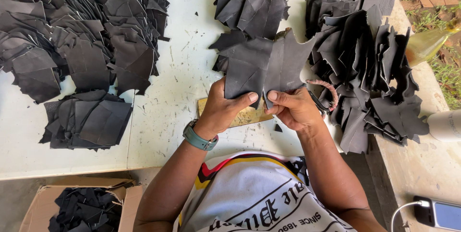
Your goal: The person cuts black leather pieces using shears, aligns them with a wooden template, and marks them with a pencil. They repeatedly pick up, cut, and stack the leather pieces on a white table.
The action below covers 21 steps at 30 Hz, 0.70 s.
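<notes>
Both hands hold one dark grey leather piece (266,64) upright over the white table (185,69). My left hand (223,109) pinches its lower left edge with the thumb on top; a teal watch sits on that wrist. My right hand (293,109) grips the lower right edge and also holds scissors (322,95) with wrapped handles. A yellowish flat board (245,116) lies on the table just under the hands.
Heaps of cut dark leather pieces lie at the far left (81,25), near left (89,119), top centre (252,1) and right (370,69). A cardboard box (38,208) of scraps stands at lower left. A phone (439,213) on a cable, a white bottle (444,125) and a yellowish bottle (427,45) sit at right.
</notes>
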Available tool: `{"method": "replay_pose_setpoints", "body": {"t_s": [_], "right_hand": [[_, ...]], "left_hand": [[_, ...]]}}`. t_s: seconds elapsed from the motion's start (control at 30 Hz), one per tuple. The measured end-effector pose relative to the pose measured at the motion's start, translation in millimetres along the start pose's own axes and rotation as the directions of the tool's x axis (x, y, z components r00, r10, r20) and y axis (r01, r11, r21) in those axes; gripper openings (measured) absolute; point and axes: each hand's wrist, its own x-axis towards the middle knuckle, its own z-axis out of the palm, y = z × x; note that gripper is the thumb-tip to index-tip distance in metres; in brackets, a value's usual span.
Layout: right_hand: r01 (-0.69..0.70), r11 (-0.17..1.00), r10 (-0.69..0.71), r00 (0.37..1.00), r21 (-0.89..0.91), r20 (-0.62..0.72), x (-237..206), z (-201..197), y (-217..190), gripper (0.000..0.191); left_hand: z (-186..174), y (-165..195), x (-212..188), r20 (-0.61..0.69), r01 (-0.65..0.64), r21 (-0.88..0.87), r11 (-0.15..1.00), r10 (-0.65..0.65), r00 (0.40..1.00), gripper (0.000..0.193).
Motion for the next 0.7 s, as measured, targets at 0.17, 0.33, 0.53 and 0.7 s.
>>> {"method": "replay_pose_setpoints", "body": {"t_s": [0.17,0.33,0.53,0.7], "right_hand": [[0.110,0.986,-0.117,0.991,-0.125,-0.056,-0.4,9.5,4.5,0.036],[0.158,0.977,-0.156,0.987,-0.146,0.027,-0.7,8.6,3.6,0.036],[0.164,0.972,-0.160,0.986,-0.166,0.035,-0.4,7.3,4.9,0.041],[0.203,0.964,-0.194,0.979,-0.169,0.069,-0.3,9.8,4.7,0.045]], "left_hand": [[7.2,2.9,0.1,-0.124,0.037,0.139,0.990,-0.020,0.992,0.029],[7.0,3.3,0.4,-0.145,0.076,0.153,0.985,-0.054,0.988,0.030],[8.3,2.7,1.8,-0.140,0.072,0.179,0.981,-0.047,0.989,0.033],[7.0,5.4,2.0,-0.125,0.038,0.210,0.977,-0.011,0.992,0.034]]}}
